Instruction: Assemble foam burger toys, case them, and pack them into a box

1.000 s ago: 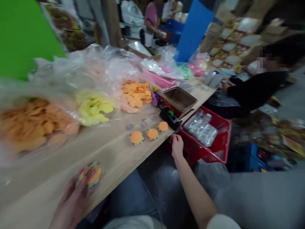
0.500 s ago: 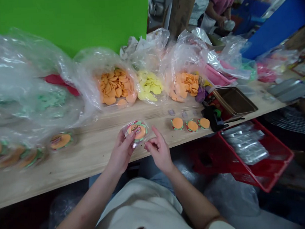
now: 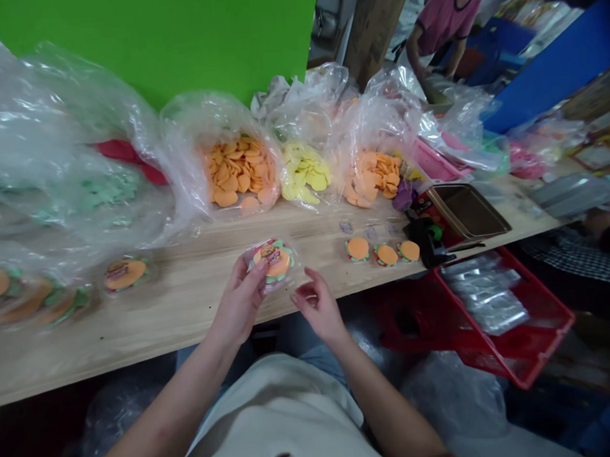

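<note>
In the head view, my left hand [image 3: 242, 291] pinches the near-left edge of a clear packet [image 3: 275, 261]. Inside are orange and green hamburger-shaped pieces, with a small printed burger picture on top. My right hand [image 3: 318, 307] hovers just right of the packet, apart from it, its fingers loosely curved and spread with nothing visible in them. To the right lie three orange burger stacks [image 3: 386, 255] with green and red edges. On the left, a packed burger set [image 3: 126, 273] lies beside several more stacks [image 3: 37, 298].
Along the back stand plastic bags of orange rounds [image 3: 237, 167], yellow pieces [image 3: 305, 168] and green pieces [image 3: 108, 192]. A brown-lined tin [image 3: 472, 211] and a black tape dispenser [image 3: 425, 241] sit at right. A red crate [image 3: 544, 343] holds clear packs. A person [image 3: 442, 24] works behind.
My right hand has drawn slightly away from the packet, and its index finger is more bent. The left hand keeps its hold. The view has shifted slightly.
</note>
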Demonstrator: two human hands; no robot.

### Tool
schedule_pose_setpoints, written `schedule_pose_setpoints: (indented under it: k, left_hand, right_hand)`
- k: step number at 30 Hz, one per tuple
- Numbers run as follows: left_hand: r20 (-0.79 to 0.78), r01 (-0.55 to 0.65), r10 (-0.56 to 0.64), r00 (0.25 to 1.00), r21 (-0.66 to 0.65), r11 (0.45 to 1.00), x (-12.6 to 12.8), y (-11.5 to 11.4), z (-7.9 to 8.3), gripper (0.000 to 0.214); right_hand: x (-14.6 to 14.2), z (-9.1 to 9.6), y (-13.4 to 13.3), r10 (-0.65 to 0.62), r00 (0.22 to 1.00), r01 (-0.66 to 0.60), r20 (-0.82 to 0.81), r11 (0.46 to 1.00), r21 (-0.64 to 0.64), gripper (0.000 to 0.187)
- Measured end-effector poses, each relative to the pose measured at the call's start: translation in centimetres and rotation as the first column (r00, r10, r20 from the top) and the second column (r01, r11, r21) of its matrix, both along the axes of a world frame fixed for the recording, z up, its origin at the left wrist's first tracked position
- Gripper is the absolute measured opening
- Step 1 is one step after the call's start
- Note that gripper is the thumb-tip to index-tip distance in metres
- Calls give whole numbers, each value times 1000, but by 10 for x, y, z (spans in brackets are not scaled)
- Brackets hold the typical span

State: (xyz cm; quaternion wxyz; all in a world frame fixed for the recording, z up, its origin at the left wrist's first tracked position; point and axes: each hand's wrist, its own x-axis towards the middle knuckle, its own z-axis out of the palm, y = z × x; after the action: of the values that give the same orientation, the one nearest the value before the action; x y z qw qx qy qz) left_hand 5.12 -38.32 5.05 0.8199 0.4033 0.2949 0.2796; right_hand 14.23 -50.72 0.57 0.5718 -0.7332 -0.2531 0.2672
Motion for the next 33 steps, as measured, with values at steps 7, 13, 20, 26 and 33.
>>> schedule_pose_setpoints:
  k: [7, 13, 20, 26, 33]
  left_hand:
    - [-46, 23, -17, 999, 122, 992, 2, 1, 3, 43]
    - [-39, 27, -23, 999, 98, 995, -5, -3, 9, 44]
    - [-104, -42, 34, 994, -75, 996, -27, 12, 2, 40]
    - [-239, -83, 91, 967, 44, 996, -63, 29, -9, 40]
    - [-199, -291, 267, 943, -105, 951, -126, 53, -24, 39]
  right_hand:
    - [-5, 28, -4, -57, 998, 58, 34, 997, -42, 19]
    - [-16, 28, 30, 37, 865, 75, -501, 977, 201, 21]
    - [-40, -3, 37, 430, 841, -416, -327, 902, 116, 19]
    - [-13, 15, 54, 483, 768, -451, 421, 874, -178, 78]
    - [-60, 42, 167, 796, 191, -844, 574, 432, -317, 95]
